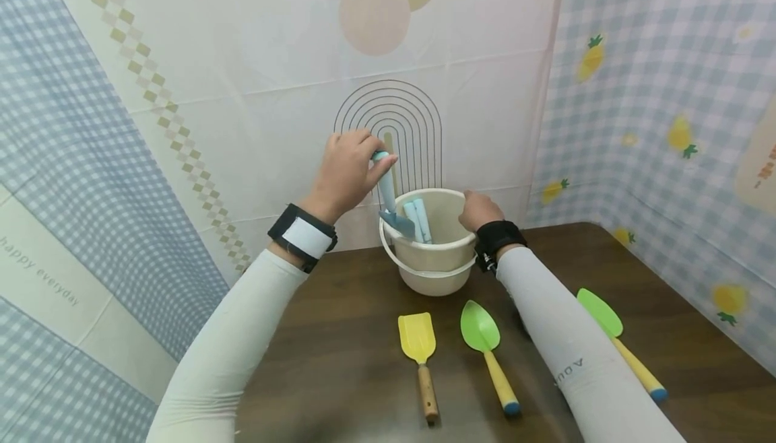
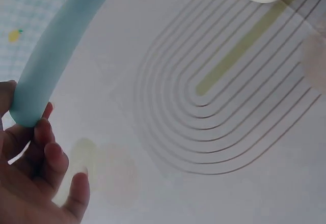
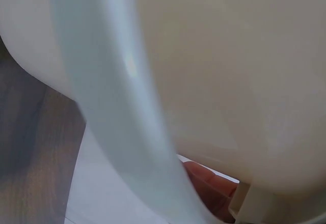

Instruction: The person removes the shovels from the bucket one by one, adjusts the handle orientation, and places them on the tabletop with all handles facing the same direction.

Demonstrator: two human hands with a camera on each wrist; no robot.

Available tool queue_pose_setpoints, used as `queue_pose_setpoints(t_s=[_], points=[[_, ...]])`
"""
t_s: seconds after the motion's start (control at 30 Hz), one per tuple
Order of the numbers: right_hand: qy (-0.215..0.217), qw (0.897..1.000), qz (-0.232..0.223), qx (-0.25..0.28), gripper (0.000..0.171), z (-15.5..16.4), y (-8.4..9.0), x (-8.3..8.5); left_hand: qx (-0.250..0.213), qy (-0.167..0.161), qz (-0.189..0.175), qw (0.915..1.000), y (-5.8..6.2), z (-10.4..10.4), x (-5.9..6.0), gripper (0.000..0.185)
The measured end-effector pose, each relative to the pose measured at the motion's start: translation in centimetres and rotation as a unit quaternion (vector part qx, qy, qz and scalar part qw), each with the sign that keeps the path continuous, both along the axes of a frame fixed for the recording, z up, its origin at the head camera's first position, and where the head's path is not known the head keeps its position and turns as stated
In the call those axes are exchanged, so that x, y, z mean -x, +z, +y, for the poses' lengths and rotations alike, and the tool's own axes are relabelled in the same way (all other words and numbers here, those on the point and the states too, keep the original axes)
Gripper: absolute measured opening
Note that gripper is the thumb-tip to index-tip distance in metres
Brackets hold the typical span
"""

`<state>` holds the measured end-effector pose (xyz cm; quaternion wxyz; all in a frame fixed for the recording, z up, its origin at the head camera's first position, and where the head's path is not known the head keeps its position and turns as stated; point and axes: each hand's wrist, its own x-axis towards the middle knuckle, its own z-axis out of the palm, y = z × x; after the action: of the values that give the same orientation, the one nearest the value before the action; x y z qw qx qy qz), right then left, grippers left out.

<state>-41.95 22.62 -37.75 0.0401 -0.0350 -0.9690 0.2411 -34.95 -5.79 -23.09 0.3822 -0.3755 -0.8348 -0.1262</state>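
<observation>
A cream bucket [image 1: 445, 254] with a white bail handle stands at the back of the brown table [image 1: 339, 362]. My left hand [image 1: 348, 170] grips the light-blue handle [image 2: 56, 46] of a small trowel [image 1: 394, 217], whose blue blade dips over the bucket's left rim. More light-blue handles [image 1: 419, 219] stand inside the bucket. My right hand [image 1: 477, 209] holds the bucket's right rim; the right wrist view shows the bucket wall [image 3: 234, 71], the white bail [image 3: 117, 91] and a fingertip [image 3: 211, 186] beneath.
On the table in front of the bucket lie a yellow spade with a wooden handle [image 1: 419, 355], a green trowel with a yellow handle [image 1: 485, 342], and another green trowel [image 1: 612, 332] right of my forearm. Patterned cloth walls stand behind and at both sides.
</observation>
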Motion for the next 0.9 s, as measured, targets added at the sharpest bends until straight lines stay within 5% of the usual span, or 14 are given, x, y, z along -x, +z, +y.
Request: queue_pose_setpoints(t_s=[0.33,0.73,0.9], points=[[0.002,1.0,-0.019,-0.002,0.054,-0.2,0.8,-0.5,-0.057,-0.011,0.04,0.9975,-0.4,-1.0,-3.6,0.031],[0.008,1.0,-0.012,0.0,0.059,-0.3,0.6,-0.3,-0.033,0.016,0.043,0.9984,-6.3,-4.4,-6.9,0.033],[0.01,1.0,-0.008,0.01,0.061,0.0,0.5,-0.2,-0.016,0.034,0.012,0.9992,-9.4,-5.3,-7.8,0.037]])
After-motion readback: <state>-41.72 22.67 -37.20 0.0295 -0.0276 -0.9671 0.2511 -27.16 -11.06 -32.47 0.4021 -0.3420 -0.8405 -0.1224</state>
